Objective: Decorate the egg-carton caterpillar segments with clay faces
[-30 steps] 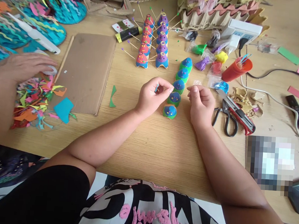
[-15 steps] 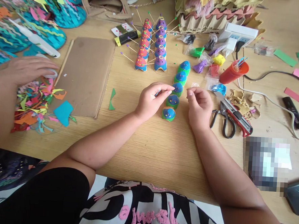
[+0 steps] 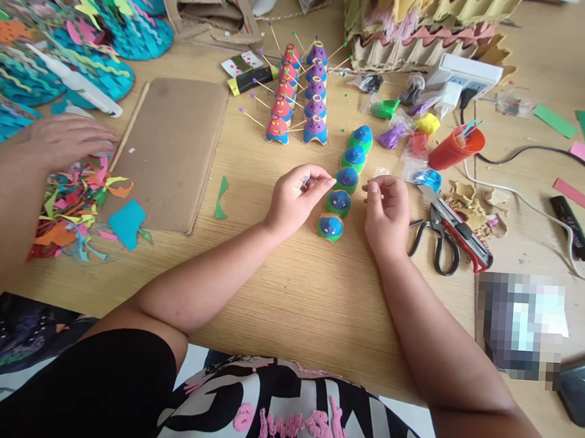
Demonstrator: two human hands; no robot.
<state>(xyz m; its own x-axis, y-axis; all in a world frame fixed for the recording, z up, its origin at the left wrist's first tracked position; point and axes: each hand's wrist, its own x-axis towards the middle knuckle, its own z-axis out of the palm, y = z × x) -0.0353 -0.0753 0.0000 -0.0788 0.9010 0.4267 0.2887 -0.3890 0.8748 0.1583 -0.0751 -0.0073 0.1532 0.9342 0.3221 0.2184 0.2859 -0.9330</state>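
Pinching a tiny blue clay bit [image 3: 305, 182] between left hand [image 3: 294, 199] fingertips; right hand [image 3: 387, 208] curled, contents unclear, both flanking the blue-green clay figures [image 3: 344, 182] on the table [image 3: 288, 291]. Risk: a wrist nudging the figure row, or the bit dropping.

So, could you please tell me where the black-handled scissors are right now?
The black-handled scissors lie on the wooden table just right of the right hand, touching the red utility knife.
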